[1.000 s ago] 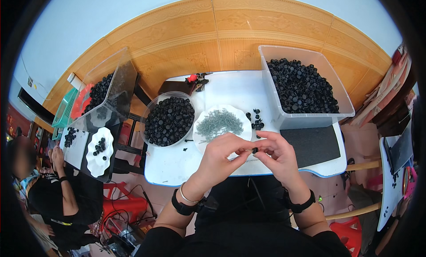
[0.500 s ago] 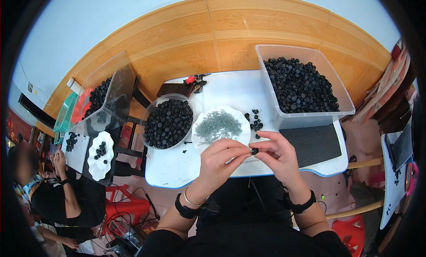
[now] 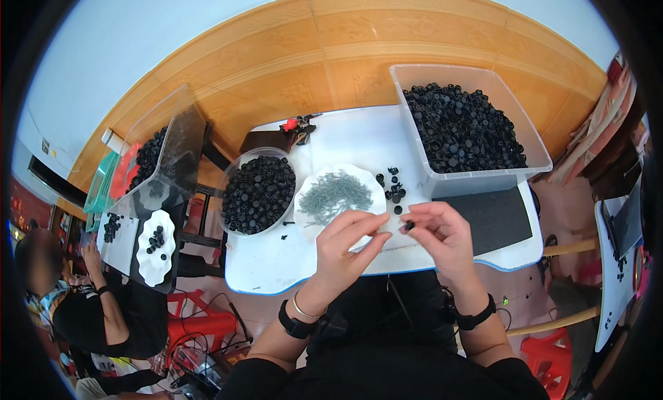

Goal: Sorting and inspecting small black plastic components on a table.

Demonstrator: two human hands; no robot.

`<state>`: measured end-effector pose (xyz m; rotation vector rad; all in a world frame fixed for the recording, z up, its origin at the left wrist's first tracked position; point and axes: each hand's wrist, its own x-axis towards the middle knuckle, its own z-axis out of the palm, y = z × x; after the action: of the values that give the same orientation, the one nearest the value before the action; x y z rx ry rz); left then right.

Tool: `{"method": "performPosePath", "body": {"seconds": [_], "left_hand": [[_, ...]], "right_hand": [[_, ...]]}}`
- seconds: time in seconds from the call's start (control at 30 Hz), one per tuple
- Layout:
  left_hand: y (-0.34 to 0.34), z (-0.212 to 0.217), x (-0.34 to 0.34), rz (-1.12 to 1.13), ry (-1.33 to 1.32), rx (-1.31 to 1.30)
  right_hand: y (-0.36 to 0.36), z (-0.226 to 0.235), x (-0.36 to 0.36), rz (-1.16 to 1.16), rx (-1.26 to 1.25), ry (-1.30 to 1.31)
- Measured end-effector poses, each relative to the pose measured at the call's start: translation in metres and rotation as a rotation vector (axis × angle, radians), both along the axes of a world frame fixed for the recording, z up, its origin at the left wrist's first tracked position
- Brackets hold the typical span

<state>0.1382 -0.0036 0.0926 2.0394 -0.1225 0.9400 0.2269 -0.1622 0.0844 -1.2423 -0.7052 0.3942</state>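
Above the table's front edge, my right hand pinches a small black plastic cap between thumb and fingers. My left hand is just left of it, thumb and forefinger parted with nothing visible between them. Behind my left hand lies a white scalloped plate bearing a heap of small grey metal pins or springs, too fine to tell which. Several loose black parts sit on the tabletop between the plate and a large clear bin.
The large clear bin, full of black parts, stands at the back right. A dark mat lies before it. Left of the plate is a round tub of black caps. A co-worker sits far left. Keys lie at the back.
My hands have moved apart. The left has let go of the black cap and opened; the right keeps it, tilted back toward its palm. The view has shifted slightly.
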Motion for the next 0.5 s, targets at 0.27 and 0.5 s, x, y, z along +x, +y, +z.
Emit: {"method": "performPosePath", "body": {"seconds": [0.27,0.5], "left_hand": [[-0.005,-0.044,0.062,0.014,0.304,0.584],[-0.018,-0.074,0.084,0.142,0.43,0.865]], "right_hand": [[-0.017,0.003,0.017,-0.18,0.077,-0.013],[-0.027,0.0,0.02,-0.176,0.037,-0.041]]}}
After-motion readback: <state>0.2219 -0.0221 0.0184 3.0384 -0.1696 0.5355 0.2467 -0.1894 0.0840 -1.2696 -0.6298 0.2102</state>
